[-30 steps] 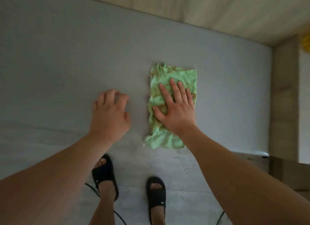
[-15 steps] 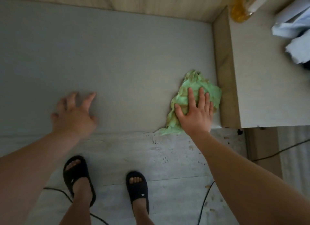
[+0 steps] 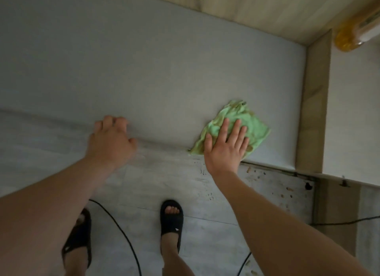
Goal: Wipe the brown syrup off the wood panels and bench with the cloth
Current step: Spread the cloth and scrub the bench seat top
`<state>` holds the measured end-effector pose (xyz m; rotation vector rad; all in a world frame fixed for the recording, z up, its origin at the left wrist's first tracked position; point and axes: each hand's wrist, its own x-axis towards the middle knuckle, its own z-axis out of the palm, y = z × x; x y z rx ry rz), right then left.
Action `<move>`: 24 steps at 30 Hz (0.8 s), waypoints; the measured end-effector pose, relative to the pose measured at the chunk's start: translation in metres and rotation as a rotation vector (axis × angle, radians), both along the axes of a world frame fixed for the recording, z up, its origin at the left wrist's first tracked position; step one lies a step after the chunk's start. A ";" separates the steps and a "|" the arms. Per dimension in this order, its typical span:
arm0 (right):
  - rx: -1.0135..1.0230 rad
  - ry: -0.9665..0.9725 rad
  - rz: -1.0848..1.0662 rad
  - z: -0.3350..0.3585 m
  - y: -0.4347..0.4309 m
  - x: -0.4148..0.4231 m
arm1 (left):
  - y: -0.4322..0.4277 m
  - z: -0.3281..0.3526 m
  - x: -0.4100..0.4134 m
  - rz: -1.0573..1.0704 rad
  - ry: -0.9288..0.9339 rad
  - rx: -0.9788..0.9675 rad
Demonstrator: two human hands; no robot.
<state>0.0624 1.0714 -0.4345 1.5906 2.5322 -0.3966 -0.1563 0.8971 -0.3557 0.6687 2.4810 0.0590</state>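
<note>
Pressing flat with straight, spread fingers, the right hand point(image 3: 225, 146) holds a brown-stained green cloth point(image 3: 254, 127) down on the grey bench point(image 3: 164, 70), near its front edge and the wood side panel point(image 3: 312, 103). The left hand point(image 3: 111, 141), blurred, rests at the bench's front edge with fingers bent; whether it grips is unclear.
</note>
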 end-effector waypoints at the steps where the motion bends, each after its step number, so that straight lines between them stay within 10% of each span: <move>1: -0.006 0.007 0.031 0.000 -0.010 -0.013 | -0.009 0.001 -0.003 0.028 0.002 0.007; 10: -0.249 0.171 0.463 0.024 -0.109 -0.143 | -0.138 0.008 -0.026 0.400 -0.053 0.121; 24: -1.307 0.514 0.277 0.208 -0.431 -0.223 | -0.406 0.162 -0.004 0.919 -0.228 0.979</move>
